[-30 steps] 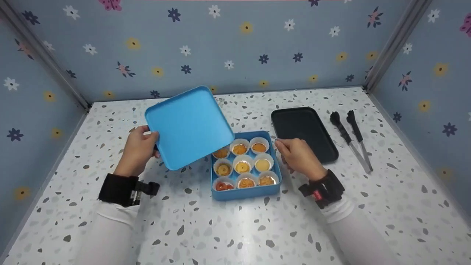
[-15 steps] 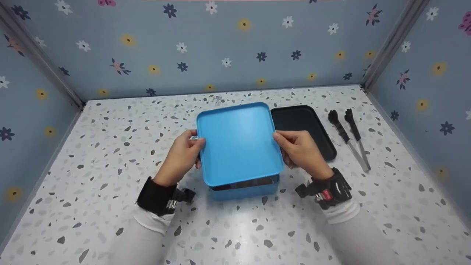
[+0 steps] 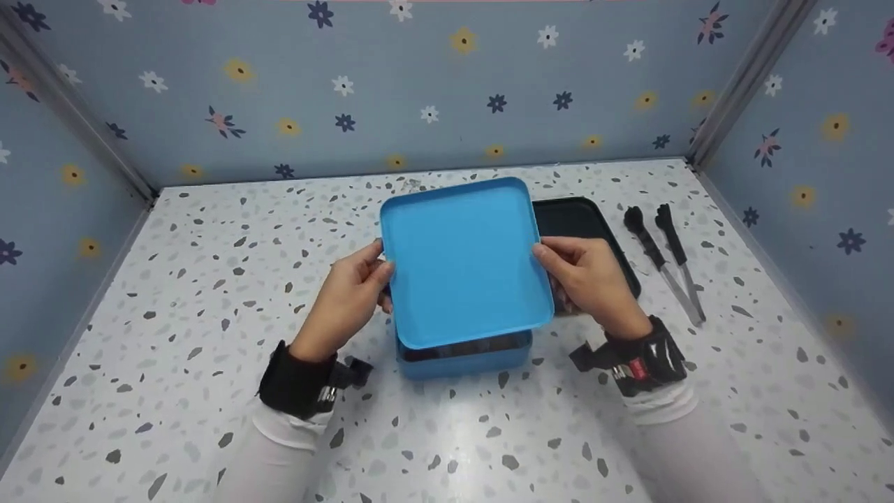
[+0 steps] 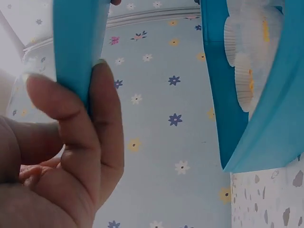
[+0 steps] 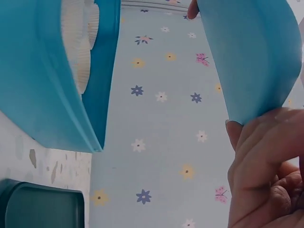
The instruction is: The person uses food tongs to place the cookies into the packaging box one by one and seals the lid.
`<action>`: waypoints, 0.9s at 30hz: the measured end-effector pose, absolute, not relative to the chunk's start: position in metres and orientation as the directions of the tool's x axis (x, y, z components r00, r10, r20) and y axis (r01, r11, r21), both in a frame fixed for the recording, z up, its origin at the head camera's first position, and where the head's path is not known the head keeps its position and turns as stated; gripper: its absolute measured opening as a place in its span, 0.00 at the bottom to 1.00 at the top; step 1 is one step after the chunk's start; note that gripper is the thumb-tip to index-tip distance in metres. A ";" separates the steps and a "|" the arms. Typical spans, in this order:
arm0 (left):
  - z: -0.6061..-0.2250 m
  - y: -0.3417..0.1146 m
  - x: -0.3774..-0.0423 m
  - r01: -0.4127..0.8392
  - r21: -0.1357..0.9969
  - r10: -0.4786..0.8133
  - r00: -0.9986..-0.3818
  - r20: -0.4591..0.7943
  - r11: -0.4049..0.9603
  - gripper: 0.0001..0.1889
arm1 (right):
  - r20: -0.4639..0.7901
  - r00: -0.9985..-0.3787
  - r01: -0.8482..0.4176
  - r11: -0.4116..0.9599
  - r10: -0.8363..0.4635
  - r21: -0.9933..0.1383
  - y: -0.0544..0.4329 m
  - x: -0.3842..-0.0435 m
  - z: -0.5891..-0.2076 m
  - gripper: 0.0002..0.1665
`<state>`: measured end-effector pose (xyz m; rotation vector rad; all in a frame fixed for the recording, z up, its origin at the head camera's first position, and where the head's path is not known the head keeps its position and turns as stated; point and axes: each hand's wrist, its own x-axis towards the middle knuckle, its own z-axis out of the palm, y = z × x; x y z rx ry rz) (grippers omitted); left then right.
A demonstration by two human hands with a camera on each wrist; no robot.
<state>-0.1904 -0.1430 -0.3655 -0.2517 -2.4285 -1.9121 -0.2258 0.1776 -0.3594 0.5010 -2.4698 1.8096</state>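
A square blue lid (image 3: 468, 262) is held up between both hands, tilted so that its inner face shows in the head view. My left hand (image 3: 353, 290) pinches its left edge; my right hand (image 3: 587, 276) pinches the right edge. Beneath the lid, apart from it, stands a blue box (image 3: 464, 367) on the table, its inside mostly hidden from the head camera. White paper cups (image 4: 244, 85) show inside the box in the left wrist view, and more pleated cups (image 5: 83, 57) in the right wrist view.
A black tray (image 3: 576, 216) lies behind my right hand, partly covered by the lid and hand. To its right are tongs (image 3: 667, 262) with black ends and metal arms. Flower-patterned walls (image 3: 447, 84) border the speckled table (image 3: 209, 279) at the back and sides.
The lid has swung right from the left hand alone to above the box, covering the cups from the head view. My right hand has taken its right edge. Lately it rises slightly.
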 end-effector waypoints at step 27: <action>-0.373 -0.153 -0.189 0.612 0.621 0.108 -0.749 0.653 0.489 0.19 | 0.389 -0.911 -0.398 0.050 -0.134 -0.916 0.172 -0.225 -0.364 0.19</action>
